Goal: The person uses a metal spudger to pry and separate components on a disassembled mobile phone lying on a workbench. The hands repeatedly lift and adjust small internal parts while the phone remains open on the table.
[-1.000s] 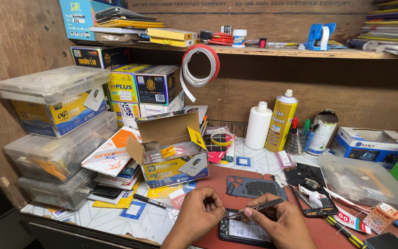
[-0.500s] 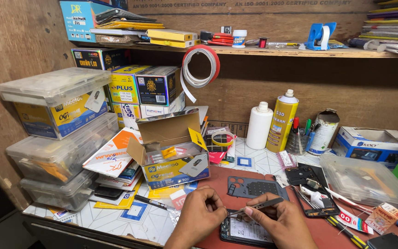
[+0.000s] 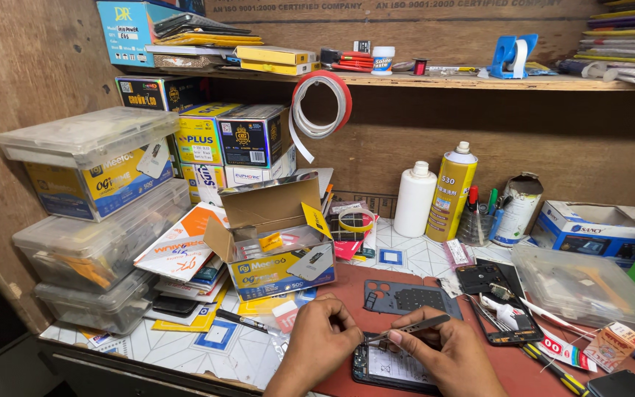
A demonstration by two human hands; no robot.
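— Right, where's the phone from my view?

— The opened smartphone (image 3: 395,365) lies flat on the red work mat (image 3: 538,367), low in the frame, its long axis running left to right. My left hand (image 3: 317,340) is curled over its left end, fingers closed and bracing the frame.

— And the right?

— My right hand (image 3: 446,351) pinches a pair of metal tweezers (image 3: 408,329) — closed firmly on them. Their axis slants down to the left, tips just over the phone's upper edge beside the left fingers.

— Anything close by?

— A loose dark mid-frame plate (image 3: 409,298) just beyond the hands — apart from both.
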